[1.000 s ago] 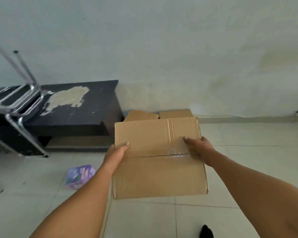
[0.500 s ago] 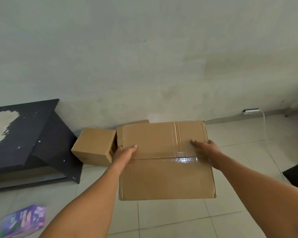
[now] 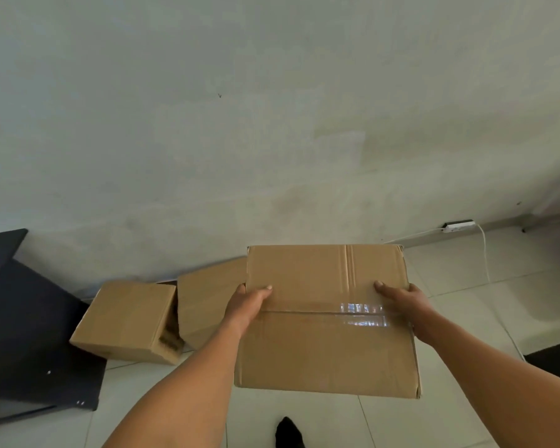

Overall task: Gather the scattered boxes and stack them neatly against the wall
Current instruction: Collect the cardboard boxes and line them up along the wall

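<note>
Between both hands, above the tiled floor (image 3: 337, 425), a taped cardboard box (image 3: 327, 344) is held out in front of the person, its top face toward the camera. The left hand (image 3: 244, 305) grips the box's left side, thumb lying on the top face and fingers wrapped out of sight round the edge. The right hand (image 3: 404, 303) grips the right side in the same way, thumb on top near the clear tape (image 3: 362, 315) that runs along the centre seam. The box is clear of the floor and carried only by the two hands; its far edge lines up in the view with the foot of the wall (image 3: 272, 124), though how near it is to the wall cannot be told.

On the floor to the left, against the wall, lie two more boxes. The small box (image 3: 123, 318) sits tilted, its open end facing right. Just beside it, the second box (image 3: 207, 302) leans with a flap bent, and is partly hidden behind the held box and the left hand; whether the two touch cannot be told.

Further left stands a dark cabinet (image 3: 29, 334), close to the small box. At the right, along the wall's foot, lies a white power strip (image 3: 459, 226) with a white cord (image 3: 485, 253) trailing down over the tiles. A dark mat (image 3: 553, 363) shows at the right edge. A dark foot (image 3: 286, 433) shows at the bottom, below the held box.
</note>
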